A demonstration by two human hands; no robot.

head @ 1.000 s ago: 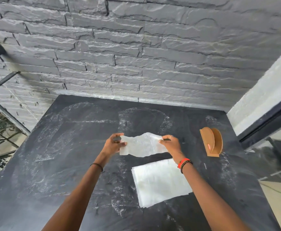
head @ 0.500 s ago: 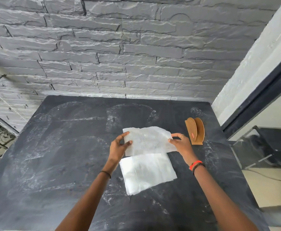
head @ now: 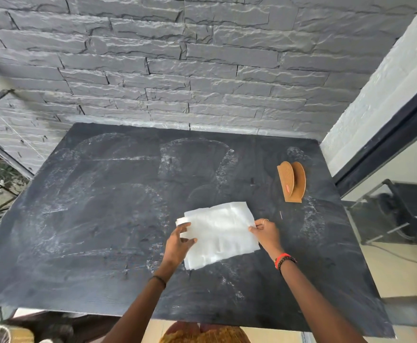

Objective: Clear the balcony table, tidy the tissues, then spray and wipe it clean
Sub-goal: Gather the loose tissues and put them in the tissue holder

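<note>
Two hands, left (head: 179,243) and right (head: 264,233), pinching tissues (head: 221,233) between them on table (head: 103,219) (lower sheets hidden beneath top one).

Both hands (head: 177,243) grip stacked tissues (head: 221,233)

Centre of frame: white tissues (head: 221,233), thin matt paper, faintly creased, under my left hand (head: 179,243) and right hand (head: 266,233). The table (head: 103,219) is dark, matt and slate-like, rough-grained with chalky pale smears. Right of centre: napkin holder (head: 292,180), smooth brown wood by its look. Upper frame: wall (head: 202,58) of rough grey split-faced stone.
</note>
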